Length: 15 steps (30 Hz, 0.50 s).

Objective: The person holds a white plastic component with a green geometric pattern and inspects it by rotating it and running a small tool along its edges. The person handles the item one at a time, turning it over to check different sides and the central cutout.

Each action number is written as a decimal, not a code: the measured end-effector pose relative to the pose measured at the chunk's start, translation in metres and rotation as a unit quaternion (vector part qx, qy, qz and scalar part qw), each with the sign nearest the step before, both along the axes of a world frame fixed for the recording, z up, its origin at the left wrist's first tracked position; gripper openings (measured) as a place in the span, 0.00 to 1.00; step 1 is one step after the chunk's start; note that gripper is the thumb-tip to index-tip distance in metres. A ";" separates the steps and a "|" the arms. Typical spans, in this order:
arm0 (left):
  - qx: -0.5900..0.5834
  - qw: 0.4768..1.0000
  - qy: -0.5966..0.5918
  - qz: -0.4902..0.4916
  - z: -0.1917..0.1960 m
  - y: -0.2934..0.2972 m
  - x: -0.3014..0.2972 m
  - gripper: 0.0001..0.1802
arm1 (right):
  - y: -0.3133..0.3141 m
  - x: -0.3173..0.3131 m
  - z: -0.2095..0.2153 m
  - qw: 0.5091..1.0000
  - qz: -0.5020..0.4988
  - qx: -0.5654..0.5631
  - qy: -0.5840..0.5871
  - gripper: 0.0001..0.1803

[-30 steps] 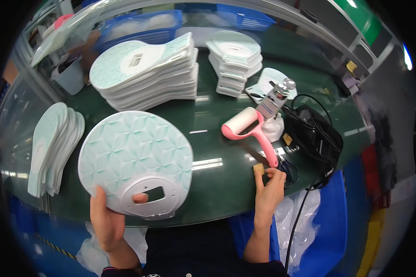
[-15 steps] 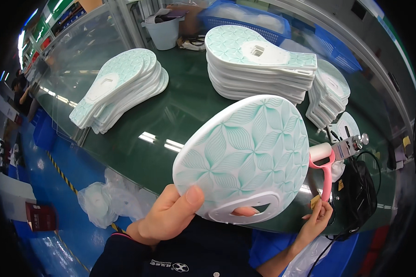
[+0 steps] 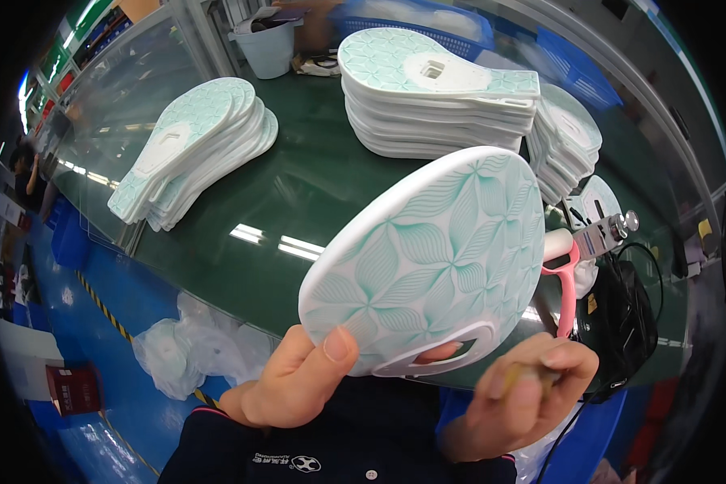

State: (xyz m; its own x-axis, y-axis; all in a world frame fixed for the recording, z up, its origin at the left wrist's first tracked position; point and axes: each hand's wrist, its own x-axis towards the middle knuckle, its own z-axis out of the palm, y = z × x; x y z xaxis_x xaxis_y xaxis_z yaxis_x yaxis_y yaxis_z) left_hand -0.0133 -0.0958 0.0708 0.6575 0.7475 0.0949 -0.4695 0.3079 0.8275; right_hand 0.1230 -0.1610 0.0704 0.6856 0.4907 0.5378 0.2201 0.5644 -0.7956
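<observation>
My left hand [image 3: 298, 375] grips the lower left edge of a rounded white plastic panel [image 3: 427, 250], thumb on its face. A teal petal pattern covers the panel, tilted up above the table. Near its lower end is an oval recess with an opening, and a fingertip shows through it. My right hand [image 3: 524, 395] is curled just off the panel's lower right side, blurred by motion. Pinched in its fingers is a small yellowish piece [image 3: 532, 375], its kind unclear. Beyond the panel's right edge stands a pink-handled tool [image 3: 567, 298], partly hidden.
Stacks of similar patterned panels stand at the left [image 3: 194, 153], at the back [image 3: 436, 97] and at the right [image 3: 569, 137] of the green table [image 3: 298, 194]. A metal-topped dispenser [image 3: 605, 235] and a black bag [image 3: 625, 331] lie right. Behind are blue baskets [image 3: 577, 68] and a white bucket [image 3: 266, 52].
My right hand has come up and left from beside the pink-handled tool toward the panel's lower edge, bringing the small yellowish piece. My left hand keeps its grip; the panel has tilted slightly.
</observation>
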 end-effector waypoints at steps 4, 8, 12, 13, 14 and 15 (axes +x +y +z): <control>-0.031 0.999 -0.004 -0.007 0.000 -0.006 -0.001 0.23 | 0.010 -0.010 0.010 0.983 0.178 -0.002 -0.051 0.16; -0.013 1.000 0.005 -0.016 0.001 -0.010 -0.001 0.23 | 0.013 -0.015 0.009 0.987 0.160 0.017 -0.018 0.16; 0.003 1.000 0.010 -0.018 0.000 -0.012 -0.001 0.23 | 0.014 -0.018 0.004 0.989 0.138 0.052 -0.010 0.15; 0.005 1.000 0.010 -0.019 -0.001 -0.012 -0.001 0.23 | 0.014 -0.017 0.004 0.989 0.138 0.049 -0.013 0.15; 0.005 1.000 0.011 -0.020 -0.001 -0.012 -0.001 0.23 | 0.014 -0.017 0.004 0.989 0.139 0.046 -0.016 0.15; 0.007 1.000 0.012 -0.021 -0.001 -0.012 -0.001 0.23 | 0.014 -0.017 0.004 0.990 0.134 0.044 -0.011 0.15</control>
